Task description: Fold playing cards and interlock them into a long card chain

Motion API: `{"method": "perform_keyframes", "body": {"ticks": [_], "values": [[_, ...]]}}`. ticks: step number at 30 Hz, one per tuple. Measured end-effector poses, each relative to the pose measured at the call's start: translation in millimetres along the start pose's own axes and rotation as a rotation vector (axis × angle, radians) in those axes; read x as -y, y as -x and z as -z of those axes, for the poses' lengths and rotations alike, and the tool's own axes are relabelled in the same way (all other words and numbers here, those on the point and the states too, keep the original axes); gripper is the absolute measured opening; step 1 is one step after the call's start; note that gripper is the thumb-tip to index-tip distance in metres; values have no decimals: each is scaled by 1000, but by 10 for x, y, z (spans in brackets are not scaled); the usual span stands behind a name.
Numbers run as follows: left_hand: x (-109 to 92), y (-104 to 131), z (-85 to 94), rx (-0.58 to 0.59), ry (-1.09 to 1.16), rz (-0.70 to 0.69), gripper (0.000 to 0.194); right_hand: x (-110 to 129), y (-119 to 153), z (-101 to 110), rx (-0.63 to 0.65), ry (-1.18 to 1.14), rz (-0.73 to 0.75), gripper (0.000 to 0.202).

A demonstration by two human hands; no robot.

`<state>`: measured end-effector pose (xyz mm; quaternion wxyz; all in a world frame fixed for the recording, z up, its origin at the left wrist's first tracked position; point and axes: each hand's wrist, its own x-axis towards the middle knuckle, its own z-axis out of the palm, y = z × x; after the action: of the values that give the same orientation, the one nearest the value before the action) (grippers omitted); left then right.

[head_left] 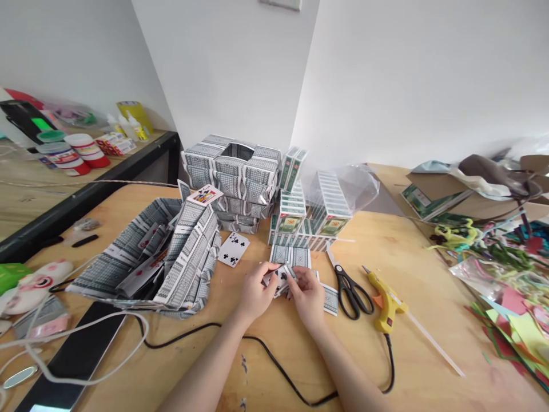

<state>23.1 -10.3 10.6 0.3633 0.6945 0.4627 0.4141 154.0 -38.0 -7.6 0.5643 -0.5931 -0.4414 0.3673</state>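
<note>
Between both hands, at the middle of the wooden table, is a playing card (281,277) with black suit marks, its edge partly bent up. My left hand (258,289) pinches its left side, and my right hand (306,293) grips the right side. Patterned card backs (290,256) lie just beyond the fingers, and another card (330,298) lies to the right. Black-handled scissors (352,292) and a yellow glue gun (387,303) with a clear stick rest right of my right hand. To the left lies a face-up card (233,249).
A basket of folded cards (184,263) stands left, with a large card-built box (234,171) behind. Green card packs (330,206) are stacked at the back. A black cable (270,355) crosses the front. Coloured scraps (514,320) lie far right, a dark tablet-like slab (77,355) at left.
</note>
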Motion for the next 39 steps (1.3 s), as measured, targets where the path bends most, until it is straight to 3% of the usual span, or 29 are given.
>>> {"method": "perform_keyframes", "body": {"ticks": [11,16,23,27,30,34,39], "values": [[-55,-24,25,-22,-37,-93,20,54,50,14,84,119,-42,28],[-53,-17,29,-13,9,-102,17,91,16,31,172,-57,-143,32],[-64,-12,52,53,74,-107,17,158,-20,36,272,-165,-153,30],[-95,0,44,94,68,-95,19,116,-22,49,235,-140,-97,27],[-78,-3,23,42,38,-32,25,73,-7,43,164,-46,-35,24],[-37,-29,12,13,-10,17,12,41,20,44,87,162,130,18],[-28,-45,12,37,34,9,14,45,40,73,30,312,231,15]]}}
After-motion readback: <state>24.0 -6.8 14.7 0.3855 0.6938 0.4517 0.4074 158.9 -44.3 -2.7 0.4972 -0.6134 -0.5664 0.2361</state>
